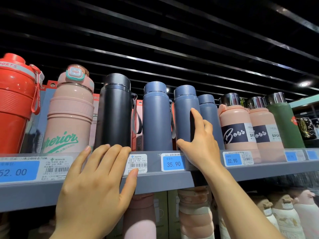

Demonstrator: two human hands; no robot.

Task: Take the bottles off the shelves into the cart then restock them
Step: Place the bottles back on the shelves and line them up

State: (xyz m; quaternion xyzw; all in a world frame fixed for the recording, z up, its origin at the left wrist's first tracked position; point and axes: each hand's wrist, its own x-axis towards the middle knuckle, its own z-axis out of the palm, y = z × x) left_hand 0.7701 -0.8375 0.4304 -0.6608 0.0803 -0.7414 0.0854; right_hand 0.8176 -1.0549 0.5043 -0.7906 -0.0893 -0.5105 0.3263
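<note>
Grey metal store shelf (172, 180) carries upright bottles. Right hand (200, 140) grips tall slate-blue steel flask (184, 116) near its base, thumb left, index finger up its right side. Left hand (96, 178), fingers straight, rests flat on shelf edge below matte black flask (115, 111).

Matt, smooth blue flasks (185, 116) and a matt black flask (114, 111); glossy red plastic bottle (15, 100); shiny metal caps (230, 99) on pink bottles; paper price labels (173, 163) along the shelf's front edge (164, 181).

Red bottle (14, 102) cut off left
</note>
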